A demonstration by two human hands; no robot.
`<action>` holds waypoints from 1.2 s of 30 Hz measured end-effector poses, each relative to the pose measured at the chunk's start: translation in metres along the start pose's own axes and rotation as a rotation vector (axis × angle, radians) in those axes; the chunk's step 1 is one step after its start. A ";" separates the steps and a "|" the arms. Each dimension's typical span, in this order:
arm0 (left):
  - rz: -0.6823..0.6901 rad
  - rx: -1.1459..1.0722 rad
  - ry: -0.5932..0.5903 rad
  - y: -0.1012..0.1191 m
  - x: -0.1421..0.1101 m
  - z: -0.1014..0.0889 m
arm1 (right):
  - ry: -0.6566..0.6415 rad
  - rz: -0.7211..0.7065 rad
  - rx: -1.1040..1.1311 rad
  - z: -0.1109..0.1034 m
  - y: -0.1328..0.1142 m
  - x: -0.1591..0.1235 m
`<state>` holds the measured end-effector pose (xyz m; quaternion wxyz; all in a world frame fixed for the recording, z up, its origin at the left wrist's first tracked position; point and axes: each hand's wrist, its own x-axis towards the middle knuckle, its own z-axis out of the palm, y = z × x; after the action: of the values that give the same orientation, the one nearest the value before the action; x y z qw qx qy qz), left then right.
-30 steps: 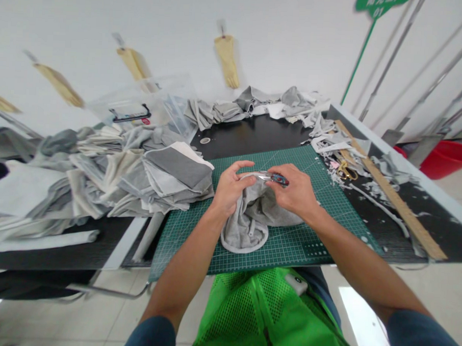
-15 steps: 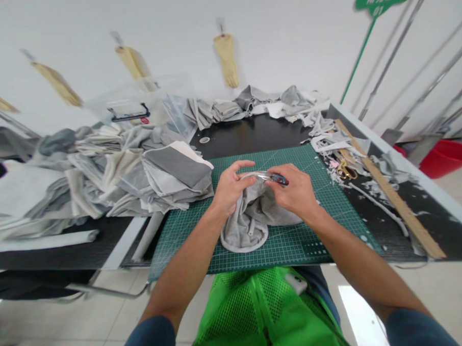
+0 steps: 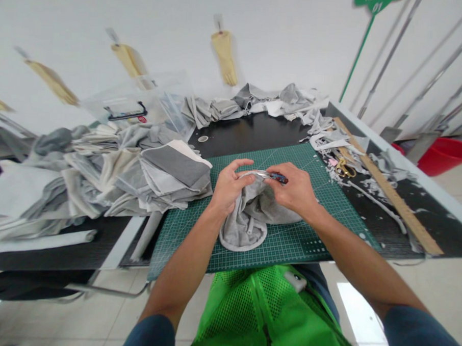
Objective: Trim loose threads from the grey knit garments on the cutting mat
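Now, mid-frame, the left hand (image 3: pixel 227 189) has its fingers pinching the grey cloth (image 3: pixel 242 227) while the right hand (image 3: pixel 296 188) clenches its fingers round a metal-tipped tool (image 3: pixel 278 177), above the green mat (image 3: pixel 190 232)

A yellow glove (image 3: pixel 224 58) hangs on the wall (image 3: pixel 290 38) at twelve o'clock, a clear box (image 3: pixel 157 106) at ten, a red bucket (image 3: pixel 442 157) at three.

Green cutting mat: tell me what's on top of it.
A gray cloth rests on the green cutting mat, its upper edge raised between the left hand and right hand, which holds a small tool. Whatever lies beneath the cloth is covered.
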<state>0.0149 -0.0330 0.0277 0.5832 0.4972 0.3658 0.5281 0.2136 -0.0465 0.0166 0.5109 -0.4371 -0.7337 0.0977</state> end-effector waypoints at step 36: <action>0.066 0.065 -0.030 -0.004 0.000 -0.001 | 0.008 -0.003 -0.039 -0.001 -0.005 -0.001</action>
<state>0.0151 -0.0324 0.0239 0.5543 0.5355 0.3577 0.5272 0.2123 -0.0504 0.0192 0.5054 -0.4465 -0.7339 0.0809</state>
